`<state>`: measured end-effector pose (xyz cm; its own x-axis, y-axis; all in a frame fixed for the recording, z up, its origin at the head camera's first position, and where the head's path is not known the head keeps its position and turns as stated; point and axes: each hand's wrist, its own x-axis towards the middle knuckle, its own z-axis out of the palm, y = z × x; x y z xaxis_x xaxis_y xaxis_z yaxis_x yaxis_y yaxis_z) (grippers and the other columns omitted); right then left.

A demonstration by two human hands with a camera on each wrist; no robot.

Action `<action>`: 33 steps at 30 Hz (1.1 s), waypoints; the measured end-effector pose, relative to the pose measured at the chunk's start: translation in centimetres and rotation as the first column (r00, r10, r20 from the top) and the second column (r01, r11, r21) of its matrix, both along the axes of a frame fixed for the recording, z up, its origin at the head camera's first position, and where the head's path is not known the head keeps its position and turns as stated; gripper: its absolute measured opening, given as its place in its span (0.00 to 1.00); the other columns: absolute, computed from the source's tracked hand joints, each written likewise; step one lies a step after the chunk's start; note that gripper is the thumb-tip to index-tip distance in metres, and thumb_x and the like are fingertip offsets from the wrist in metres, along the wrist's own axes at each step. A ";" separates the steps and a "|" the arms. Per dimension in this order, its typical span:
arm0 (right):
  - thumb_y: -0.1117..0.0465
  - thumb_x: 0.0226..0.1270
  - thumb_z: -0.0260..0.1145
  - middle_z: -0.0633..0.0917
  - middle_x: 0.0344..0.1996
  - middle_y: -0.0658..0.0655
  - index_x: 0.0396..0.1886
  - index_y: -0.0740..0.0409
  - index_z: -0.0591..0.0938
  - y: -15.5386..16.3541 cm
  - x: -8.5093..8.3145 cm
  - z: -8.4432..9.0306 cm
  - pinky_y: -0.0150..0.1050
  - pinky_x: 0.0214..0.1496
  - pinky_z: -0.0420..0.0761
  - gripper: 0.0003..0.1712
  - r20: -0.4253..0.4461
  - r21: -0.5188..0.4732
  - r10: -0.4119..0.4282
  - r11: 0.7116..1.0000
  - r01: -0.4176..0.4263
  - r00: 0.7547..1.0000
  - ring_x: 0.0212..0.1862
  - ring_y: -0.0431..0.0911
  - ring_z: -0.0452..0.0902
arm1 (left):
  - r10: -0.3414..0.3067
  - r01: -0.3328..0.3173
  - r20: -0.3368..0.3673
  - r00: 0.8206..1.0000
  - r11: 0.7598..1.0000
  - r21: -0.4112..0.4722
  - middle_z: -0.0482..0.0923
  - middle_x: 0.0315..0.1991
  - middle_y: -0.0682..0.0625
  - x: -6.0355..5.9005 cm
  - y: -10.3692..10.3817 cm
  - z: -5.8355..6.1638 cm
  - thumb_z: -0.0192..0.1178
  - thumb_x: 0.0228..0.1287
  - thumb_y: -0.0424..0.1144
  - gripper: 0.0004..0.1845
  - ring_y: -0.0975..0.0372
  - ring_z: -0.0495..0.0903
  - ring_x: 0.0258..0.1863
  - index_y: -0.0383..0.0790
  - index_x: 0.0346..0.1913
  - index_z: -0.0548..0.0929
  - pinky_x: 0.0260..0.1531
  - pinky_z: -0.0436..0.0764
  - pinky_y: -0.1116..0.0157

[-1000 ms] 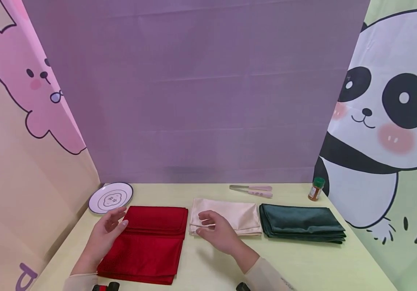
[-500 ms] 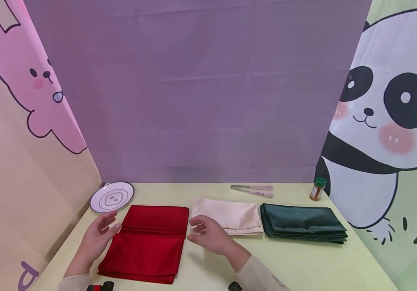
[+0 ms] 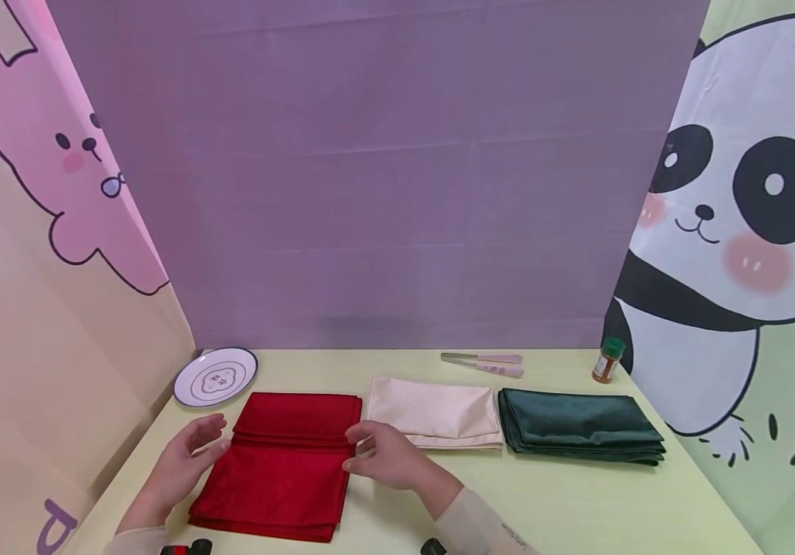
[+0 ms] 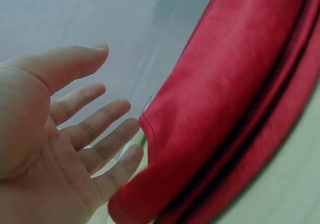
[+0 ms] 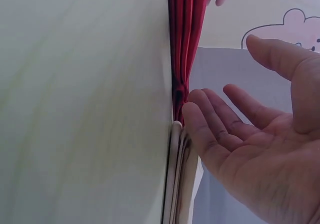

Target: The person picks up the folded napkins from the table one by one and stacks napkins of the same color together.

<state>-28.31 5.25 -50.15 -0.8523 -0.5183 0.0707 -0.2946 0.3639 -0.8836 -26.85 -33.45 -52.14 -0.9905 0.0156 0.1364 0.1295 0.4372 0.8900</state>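
A folded red cloth (image 3: 275, 489) lies on the left half of the table, its far part folded into a thicker band. Beside its left edge is my left hand (image 3: 178, 470); the left wrist view shows its fingers spread and slightly bent, holding nothing, close to the cloth's side. My right hand (image 3: 393, 459) hovers at the cloth's right edge with relaxed fingers; whether the fingertips touch it I cannot tell. To the right lie a folded pale pink cloth (image 3: 435, 412) and a folded dark green cloth (image 3: 577, 424).
A white plate with a dark rim (image 3: 215, 378) sits at the far left corner. Pink-handled tongs (image 3: 497, 365) lie near the back edge. A small jar with a green lid (image 3: 608, 361) stands at the back right. Printed curtains enclose the table.
My right hand has moved left, from over the pink cloth to the red cloth's right edge. My left hand has shifted slightly left and nearer to me. The cloths have stayed put.
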 end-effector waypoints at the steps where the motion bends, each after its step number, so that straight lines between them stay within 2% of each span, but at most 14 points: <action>1: 0.60 0.66 0.76 0.84 0.56 0.59 0.63 0.64 0.81 -0.1 0.0 -0.1 0.39 0.51 0.83 0.28 -0.002 0.009 0.006 1.000 -0.006 1.000 0.58 0.61 0.81 | 0.000 0.000 0.019 1.000 1.000 -0.004 0.72 0.70 0.31 0.0 -0.1 -0.1 0.66 0.74 0.40 0.33 0.40 0.73 0.68 0.30 0.74 0.68 0.52 0.80 0.73; 4: 0.59 0.66 0.77 0.84 0.56 0.57 0.62 0.63 0.82 -0.3 -0.2 -0.2 0.39 0.52 0.83 0.27 0.006 0.029 0.017 0.999 -0.017 1.000 0.58 0.59 0.81 | -0.001 0.002 0.071 0.997 1.000 -0.014 0.72 0.70 0.31 0.1 -0.1 -0.2 0.66 0.74 0.40 0.33 0.38 0.73 0.68 0.30 0.74 0.68 0.52 0.83 0.69; 8: 0.60 0.66 0.77 0.84 0.55 0.55 0.61 0.62 0.82 -0.4 -0.4 -0.4 0.40 0.53 0.83 0.26 0.031 0.051 0.030 0.998 -0.032 0.999 0.57 0.57 0.82 | -0.008 0.008 0.095 0.995 1.000 0.001 0.73 0.68 0.30 0.1 -0.2 -0.4 0.67 0.73 0.38 0.32 0.39 0.76 0.66 0.28 0.73 0.69 0.53 0.84 0.65; 16: 0.60 0.65 0.77 0.85 0.51 0.49 0.56 0.57 0.85 -0.5 -0.7 -0.5 0.38 0.52 0.83 0.20 0.034 0.078 0.044 0.996 -0.047 0.998 0.56 0.55 0.82 | -0.013 0.017 0.070 0.997 0.999 -0.052 0.78 0.64 0.32 -0.1 -0.2 -0.9 0.68 0.72 0.37 0.29 0.43 0.80 0.60 0.29 0.70 0.73 0.49 0.84 0.68; 21: 0.61 0.65 0.77 0.86 0.50 0.52 0.53 0.56 0.86 -0.6 -0.6 -0.5 0.39 0.52 0.83 0.18 0.041 0.080 0.043 0.996 -0.047 0.998 0.54 0.53 0.83 | 0.008 0.000 0.066 0.998 0.994 -0.112 0.81 0.62 0.35 -0.1 -0.2 -1.1 0.69 0.70 0.35 0.26 0.45 0.81 0.59 0.30 0.67 0.77 0.50 0.82 0.68; 27: 0.62 0.64 0.77 0.86 0.48 0.53 0.52 0.59 0.86 -0.6 -0.6 -0.6 0.38 0.50 0.83 0.18 0.034 0.084 0.043 0.995 -0.046 0.998 0.53 0.52 0.83 | 0.051 -0.043 0.032 0.998 0.975 -0.219 0.84 0.57 0.37 -0.2 -0.1 -1.4 0.70 0.67 0.31 0.21 0.48 0.85 0.53 0.31 0.61 0.83 0.49 0.84 0.64; 33: 0.62 0.65 0.77 0.86 0.49 0.54 0.53 0.61 0.86 -0.5 -0.5 -0.6 0.38 0.51 0.83 0.18 0.041 0.076 0.051 0.996 -0.054 0.998 0.53 0.53 0.83 | 0.068 -0.056 0.038 0.997 0.964 -0.259 0.85 0.53 0.37 -0.1 -0.1 -1.2 0.71 0.66 0.32 0.20 0.48 0.86 0.49 0.31 0.60 0.84 0.50 0.86 0.54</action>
<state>-28.82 4.76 -50.73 -0.8250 -0.5652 -0.0035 -0.2813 0.4160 -0.8648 -26.92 -33.57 -53.32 -0.9958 -0.0176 0.0904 0.0565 0.6583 0.7506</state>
